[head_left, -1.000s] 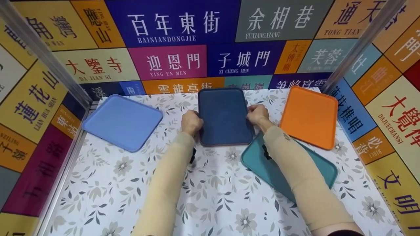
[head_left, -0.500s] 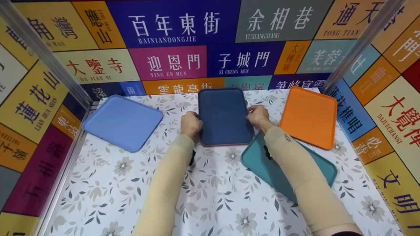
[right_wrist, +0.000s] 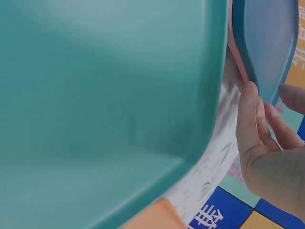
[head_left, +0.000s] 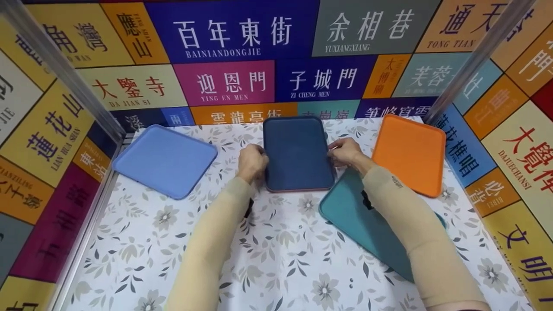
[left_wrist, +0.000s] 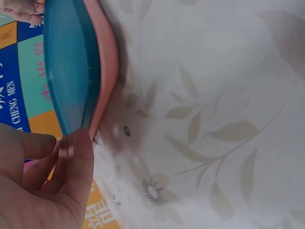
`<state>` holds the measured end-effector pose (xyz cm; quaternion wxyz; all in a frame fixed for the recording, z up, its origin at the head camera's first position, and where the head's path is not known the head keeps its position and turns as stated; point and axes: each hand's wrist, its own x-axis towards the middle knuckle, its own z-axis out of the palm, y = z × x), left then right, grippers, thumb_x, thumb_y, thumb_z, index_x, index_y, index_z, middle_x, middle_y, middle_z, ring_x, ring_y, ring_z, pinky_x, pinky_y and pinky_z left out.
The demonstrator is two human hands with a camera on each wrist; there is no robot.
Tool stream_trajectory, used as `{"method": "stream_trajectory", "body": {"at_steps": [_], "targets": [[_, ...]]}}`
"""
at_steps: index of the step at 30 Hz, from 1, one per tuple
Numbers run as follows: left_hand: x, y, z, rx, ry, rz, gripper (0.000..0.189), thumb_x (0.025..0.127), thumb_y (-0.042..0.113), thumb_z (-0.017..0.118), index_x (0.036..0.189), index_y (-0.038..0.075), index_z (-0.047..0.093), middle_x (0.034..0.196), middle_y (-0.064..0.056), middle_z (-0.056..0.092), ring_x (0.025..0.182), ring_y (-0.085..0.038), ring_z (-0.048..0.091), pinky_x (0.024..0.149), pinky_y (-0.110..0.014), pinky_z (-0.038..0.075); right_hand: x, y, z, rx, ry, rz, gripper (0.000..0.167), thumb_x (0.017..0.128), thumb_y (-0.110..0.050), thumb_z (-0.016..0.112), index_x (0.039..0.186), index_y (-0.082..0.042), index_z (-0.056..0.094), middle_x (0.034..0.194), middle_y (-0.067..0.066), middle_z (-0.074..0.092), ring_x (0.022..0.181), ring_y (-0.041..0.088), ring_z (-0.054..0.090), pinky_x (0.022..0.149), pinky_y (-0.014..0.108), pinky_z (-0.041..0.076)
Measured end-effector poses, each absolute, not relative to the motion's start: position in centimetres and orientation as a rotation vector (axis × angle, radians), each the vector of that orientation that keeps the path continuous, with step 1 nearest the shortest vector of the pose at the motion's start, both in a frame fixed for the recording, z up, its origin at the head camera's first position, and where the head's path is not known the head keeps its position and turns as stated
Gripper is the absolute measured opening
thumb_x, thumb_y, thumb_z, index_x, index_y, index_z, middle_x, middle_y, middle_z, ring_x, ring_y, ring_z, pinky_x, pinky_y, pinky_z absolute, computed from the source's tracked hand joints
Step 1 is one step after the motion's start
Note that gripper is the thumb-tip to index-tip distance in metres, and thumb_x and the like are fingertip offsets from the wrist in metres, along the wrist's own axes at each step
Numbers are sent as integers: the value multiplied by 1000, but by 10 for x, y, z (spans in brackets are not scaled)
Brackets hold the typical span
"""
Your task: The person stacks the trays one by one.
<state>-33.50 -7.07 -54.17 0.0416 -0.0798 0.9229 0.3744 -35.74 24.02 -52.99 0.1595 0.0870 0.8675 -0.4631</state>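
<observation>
A dark blue tray (head_left: 298, 153) lies on top of a coral pink tray (left_wrist: 109, 52) at the back middle of the table, edges nearly lined up. My left hand (head_left: 252, 162) is at the stack's left side; in the left wrist view its fingertips touch the edge while the thumb stands apart from the rim. On the opposite side, my right hand (head_left: 347, 153) has fingertips against the stack's right edge, its thumb off near the upper rim in the right wrist view. Most of the pink tray is hidden under the blue one.
A teal tray (head_left: 367, 229) lies slanted beneath my right forearm, partly covered by it. An orange tray (head_left: 410, 155) rests at the back right, and a light blue tray (head_left: 166, 162) at the back left. Printed panels (head_left: 233, 82) wall in the flowered tabletop (head_left: 276, 268).
The right forearm has swung a little outward and the right hand's fingers have loosened slightly. The stacked trays and the left hand stay nearly where they were.
</observation>
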Motion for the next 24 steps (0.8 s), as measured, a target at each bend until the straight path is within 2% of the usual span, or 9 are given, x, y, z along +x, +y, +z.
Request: {"method": "stream_trajectory", "body": {"at_steps": [3,10,13,15,20,24], "targets": [[-331,-70,-538,-217,2808,1117,25,101,12,67,119,7,83,119,-13,82,107,-30,77,101,-45,66,-354,247,-527,241,2433,-1339,39,103,-7,70,141,4,71,96,7,71,70,10,70,70,29,69],[-323,-69,-522,-86,2841,1015,27,101,22,69,121,10,84,125,-12,84,115,-32,78,107,-46,63,-349,266,-515,125,2521,-1192,40,105,-17,74,139,2,72,101,3,67,80,10,66,71,25,66],[-321,-66,-517,-39,2845,978,30,103,26,71,124,10,84,127,-12,83,119,-32,77,109,-47,62,-346,274,-512,39,2597,-1107,39,103,-19,76,134,4,75,95,-1,70,80,9,63,68,21,60],[-318,-63,-516,-18,2832,951,31,103,28,72,126,11,83,128,-12,83,121,-32,77,111,-46,62,-342,278,-512,-3,2617,-1056,40,102,-21,77,133,5,75,95,2,74,80,9,62,67,20,57],[-312,-53,-513,55,2800,937,31,104,32,75,125,10,82,126,-13,82,118,-33,76,108,-47,63,-331,292,-512,-32,2625,-972,45,105,-24,73,139,5,72,124,21,78,95,19,65,75,24,55],[-307,-44,-510,94,2815,956,28,104,31,76,121,10,83,120,-12,83,113,-32,77,104,-47,64,-321,305,-508,-10,2604,-944,48,109,-28,69,147,1,69,145,27,70,113,31,64,94,36,61]]}}
